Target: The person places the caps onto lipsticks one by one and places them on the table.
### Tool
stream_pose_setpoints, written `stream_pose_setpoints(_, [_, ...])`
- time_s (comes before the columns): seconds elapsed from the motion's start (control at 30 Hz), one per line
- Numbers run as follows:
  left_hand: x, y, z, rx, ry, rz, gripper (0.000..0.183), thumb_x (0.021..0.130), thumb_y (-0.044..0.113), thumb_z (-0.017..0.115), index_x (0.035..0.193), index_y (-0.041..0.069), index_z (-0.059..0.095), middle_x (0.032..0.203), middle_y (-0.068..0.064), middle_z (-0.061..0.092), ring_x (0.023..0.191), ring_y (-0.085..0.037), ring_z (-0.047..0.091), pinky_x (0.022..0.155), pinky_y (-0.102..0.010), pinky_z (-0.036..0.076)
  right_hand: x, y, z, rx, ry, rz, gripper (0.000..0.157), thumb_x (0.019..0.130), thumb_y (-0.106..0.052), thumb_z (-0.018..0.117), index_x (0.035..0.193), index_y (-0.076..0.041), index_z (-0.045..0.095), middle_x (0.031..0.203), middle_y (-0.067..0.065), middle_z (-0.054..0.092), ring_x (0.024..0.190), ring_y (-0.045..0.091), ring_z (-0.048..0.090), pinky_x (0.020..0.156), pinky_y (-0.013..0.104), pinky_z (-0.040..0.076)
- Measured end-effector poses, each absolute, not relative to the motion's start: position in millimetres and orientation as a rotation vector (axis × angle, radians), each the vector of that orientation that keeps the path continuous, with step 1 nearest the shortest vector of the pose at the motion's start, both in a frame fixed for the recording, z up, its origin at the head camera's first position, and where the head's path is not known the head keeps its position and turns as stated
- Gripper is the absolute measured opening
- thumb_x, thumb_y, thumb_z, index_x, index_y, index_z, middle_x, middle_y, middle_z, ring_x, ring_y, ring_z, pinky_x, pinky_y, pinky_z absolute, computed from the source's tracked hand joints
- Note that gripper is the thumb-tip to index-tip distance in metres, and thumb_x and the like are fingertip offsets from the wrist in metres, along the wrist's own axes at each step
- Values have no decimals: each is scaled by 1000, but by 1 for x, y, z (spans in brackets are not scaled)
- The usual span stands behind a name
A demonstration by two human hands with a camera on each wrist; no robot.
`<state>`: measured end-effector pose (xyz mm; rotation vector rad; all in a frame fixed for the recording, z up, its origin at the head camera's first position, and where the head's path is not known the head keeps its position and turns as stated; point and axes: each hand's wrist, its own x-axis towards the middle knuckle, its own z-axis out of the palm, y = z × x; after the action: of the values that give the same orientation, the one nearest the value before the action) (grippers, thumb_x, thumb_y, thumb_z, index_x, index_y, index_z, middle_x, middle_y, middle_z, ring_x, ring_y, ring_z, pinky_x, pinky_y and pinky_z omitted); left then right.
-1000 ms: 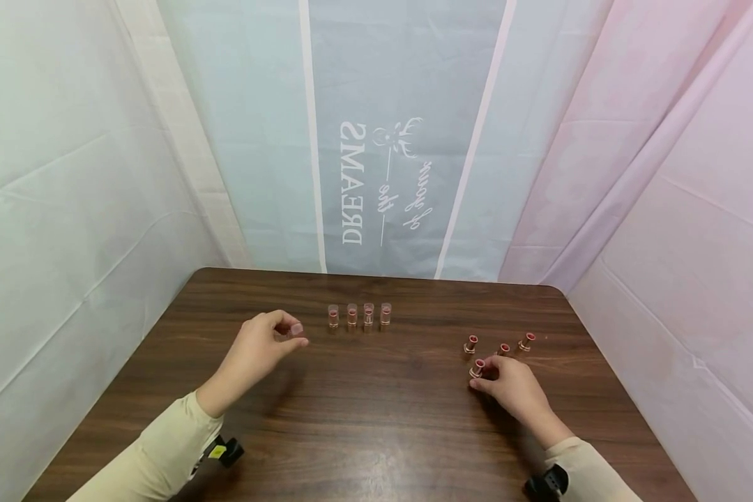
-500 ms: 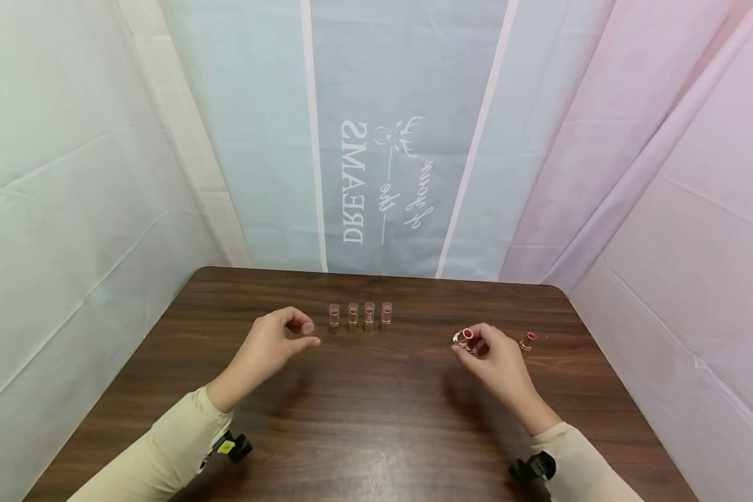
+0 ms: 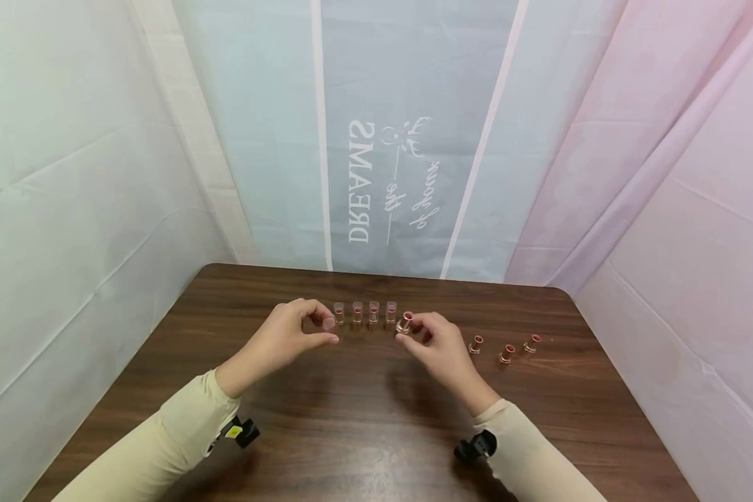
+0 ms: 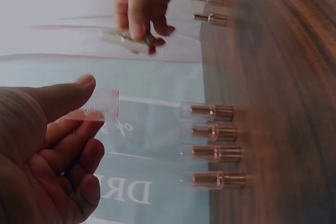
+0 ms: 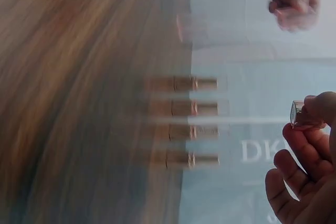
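My left hand (image 3: 282, 338) pinches a small clear lipstick cap (image 4: 108, 103) between thumb and forefinger, above the table. My right hand (image 3: 444, 352) holds an uncapped gold lipstick (image 3: 404, 323) with a red tip, likewise raised. In the right wrist view the lipstick's shiny base (image 5: 297, 115) sticks out past the thumb. The two hands face each other, cap and lipstick still apart. Between and behind them several lipsticks with clear caps (image 3: 374, 314) stand upright in a row.
Three uncapped lipsticks (image 3: 507, 354) stand on the wooden table (image 3: 364, 432) to the right of my right hand. A printed cloth backdrop (image 3: 401, 84) hangs behind the table's far edge, with white cloth (image 3: 69, 174) along the left side.
My right hand has picked up the nearest uncapped lipstick and carried it left toward the row. My left hand has moved right with the cap, so the hands are closer together.
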<state>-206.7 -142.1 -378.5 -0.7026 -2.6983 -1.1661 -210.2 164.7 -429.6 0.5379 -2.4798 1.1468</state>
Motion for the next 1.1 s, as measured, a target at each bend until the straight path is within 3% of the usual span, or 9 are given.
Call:
stream_pose_setpoints(0.17, [-210,-135,-366,-809,-2661,-1120,23,81,32,89,95,26,72,94,12,67,92,-12,62,80,-37,51,-211,139,-436,632,-2488,1163,16,85,-23,86,93,-16,75,89,1,67,74,16,61,65,24,50])
stream_pose_setpoints(0.37, [-212,-131,-352,-852,-2643,-1066,23,80,31,89,93,24,71,92,12,66,91,-9,61,82,-34,50,-210,118,-441,723,-2538,1084,14,86,-24,85,96,-19,76,92,-6,69,85,12,63,71,30,55])
stream_pose_setpoints(0.53, [-214,-129,-345,-888,-2635,-1069,22,80,29,89,92,26,71,91,15,67,91,-8,61,83,-35,49,-209,108,-442,752,-2596,1058,12,88,-25,83,96,-21,75,93,-6,70,87,10,62,73,29,54])
stream_pose_setpoints(0.83, [-215,-125,-348,-969,-2658,-1023,21,80,27,89,90,25,71,87,17,68,90,-10,64,82,-33,50,-204,96,-441,799,-2695,1042,16,89,-29,81,101,-21,74,97,2,69,89,24,65,73,27,49])
stream_pose_setpoints(1.1, [-215,-130,-354,-1003,-2685,-1045,21,80,27,89,91,27,71,87,18,68,90,-12,67,82,-33,52,-201,90,-436,837,-2677,1003,16,89,-30,81,101,-21,74,97,2,70,90,18,63,74,27,49])
